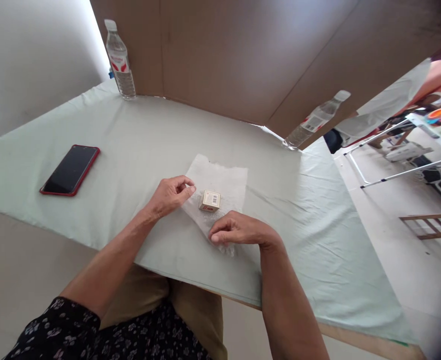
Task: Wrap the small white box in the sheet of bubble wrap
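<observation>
Currently, a small printed box [210, 201] sits on a crinkled, whitish translucent sheet [228, 179], between the two hands and touching neither. A barcode shows on its upper face. The sheet lies flat for the most part on the worktop [149, 135], which is covered in pale green cloth, and its near end is bunched up beside the right hand.

The left hand [172, 196] is at the left edge of the sheet, its thumb and forefinger brought close together; whether they pinch the edge cannot be told. The right hand [239, 230] is over the near part of the sheet, palm down, with the fingers curled under and the thumb alongside them. Its grip is hidden, so it is unclear whether it pinches any of the sheet.

Well to the left lies a dark-screened phone [70, 170] in a red case. At the back, a clear left bottle [121, 65] and a clear right bottle [316, 120], each with a white cap, stand by a large brown panel [220, 60]. Beyond the worktop on the right, a white metal frame [385, 177] stands on the pale floor.
</observation>
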Demonstrator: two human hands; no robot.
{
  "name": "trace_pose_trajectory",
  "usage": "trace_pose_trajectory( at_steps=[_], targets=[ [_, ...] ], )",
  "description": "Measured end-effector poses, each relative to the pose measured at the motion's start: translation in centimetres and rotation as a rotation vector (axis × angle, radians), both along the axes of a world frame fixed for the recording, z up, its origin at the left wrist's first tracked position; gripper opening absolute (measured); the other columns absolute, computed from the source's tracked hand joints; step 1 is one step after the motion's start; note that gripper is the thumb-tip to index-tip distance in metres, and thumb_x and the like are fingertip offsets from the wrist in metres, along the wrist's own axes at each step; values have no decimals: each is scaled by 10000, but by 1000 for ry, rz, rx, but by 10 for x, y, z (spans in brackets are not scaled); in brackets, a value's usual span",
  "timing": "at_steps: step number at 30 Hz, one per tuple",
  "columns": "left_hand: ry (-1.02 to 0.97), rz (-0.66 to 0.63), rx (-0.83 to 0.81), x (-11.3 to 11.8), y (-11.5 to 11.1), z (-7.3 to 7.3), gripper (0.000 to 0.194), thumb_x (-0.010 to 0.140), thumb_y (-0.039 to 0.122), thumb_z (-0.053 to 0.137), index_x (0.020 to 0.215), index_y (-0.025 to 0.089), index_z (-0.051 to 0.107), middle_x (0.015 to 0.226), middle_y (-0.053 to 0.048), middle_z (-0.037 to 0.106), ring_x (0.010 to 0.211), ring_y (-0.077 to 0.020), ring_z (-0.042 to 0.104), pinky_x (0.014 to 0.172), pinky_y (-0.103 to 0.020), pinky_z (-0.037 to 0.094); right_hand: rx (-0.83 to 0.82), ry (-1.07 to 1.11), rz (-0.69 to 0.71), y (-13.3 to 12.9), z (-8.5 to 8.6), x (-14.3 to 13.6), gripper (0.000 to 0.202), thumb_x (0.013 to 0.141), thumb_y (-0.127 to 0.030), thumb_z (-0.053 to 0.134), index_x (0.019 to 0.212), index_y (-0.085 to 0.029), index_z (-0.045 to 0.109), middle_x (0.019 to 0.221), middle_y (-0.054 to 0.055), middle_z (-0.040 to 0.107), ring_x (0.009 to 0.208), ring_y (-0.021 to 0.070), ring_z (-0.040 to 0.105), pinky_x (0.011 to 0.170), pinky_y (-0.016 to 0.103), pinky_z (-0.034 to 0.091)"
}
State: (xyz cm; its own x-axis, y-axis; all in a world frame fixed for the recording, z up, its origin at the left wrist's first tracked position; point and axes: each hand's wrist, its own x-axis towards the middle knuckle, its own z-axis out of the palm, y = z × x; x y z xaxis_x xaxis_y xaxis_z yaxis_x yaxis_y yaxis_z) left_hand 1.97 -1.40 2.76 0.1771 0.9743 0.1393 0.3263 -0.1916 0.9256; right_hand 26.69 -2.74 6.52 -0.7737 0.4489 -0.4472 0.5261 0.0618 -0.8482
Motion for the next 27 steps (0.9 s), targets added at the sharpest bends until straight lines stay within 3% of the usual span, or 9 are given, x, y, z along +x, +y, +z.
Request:
trace_pose_trajectory(
  at_steps=[3,6,8,10,13,15,19,23,27],
  targets=[
    [84,123,119,-4,3,1,203,799,315,591,745,154,702,713,-8,626,620,-114,513,580,-231,401,172,38,-290,3,-3,5,346,862,-487,622,740,-174,705,607,-14,603,548,109,521,543,239,426],
    [200,0,65,-8,3,1,250,782,302,560,601,154,649,624,12,559,584,-102,466,543,-229,342,483,131,-657,5,-9,6,265,850,-449,633,834,-191,690,722,9,647,642,133,561,601,262,449],
    [309,-124,-6,-10,1,1,258,762,282,541,547,156,608,546,34,475,539,-89,407,510,-230,286,645,139,-691,6,-18,0,309,802,-421,686,1033,-216,682,1025,61,704,867,189,636,709,303,500],
    [399,-214,-39,-11,0,2,219,725,235,514,542,157,607,533,39,458,533,-85,387,507,-232,271,749,90,-591,6,-27,-9,459,770,-388,716,1199,-248,632,1252,85,662,1068,242,631,849,375,515],
    [466,-328,-84,-14,-1,6,202,679,191,486,593,166,666,566,33,517,550,-91,411,515,-229,291,850,-8,-521,8,-30,-11,440,785,-362,702,1205,-248,635,1229,84,693,1122,274,632,990,462,462],
    [477,-375,-138,-19,-2,9,240,673,189,490,691,185,730,569,36,529,546,-97,416,507,-227,298,906,-23,-649,11,-25,2,415,783,-377,696,1170,-233,651,1185,84,712,1089,274,645,985,462,465],
    [407,-394,-210,-24,-3,11,338,704,212,531,944,214,769,589,41,567,541,-108,464,491,-216,328,911,-140,-1059,20,-18,57,497,726,-394,685,1176,-186,648,1130,104,712,984,268,654,876,434,507],
    [356,-219,38,-16,-3,2,253,758,219,558,917,179,750,642,13,640,597,-126,562,588,-244,442,756,-374,-1160,24,-28,99,516,668,-366,678,1136,-148,659,1028,125,714,934,296,656,865,474,510],
    [369,-219,384,-8,-1,-10,223,801,196,572,962,188,726,977,-68,730,972,-214,649,879,-372,521,1071,-269,-1221,20,-30,90,513,744,-412,639,1209,-195,626,1284,142,628,1135,317,599,950,511,484]
  ],
)
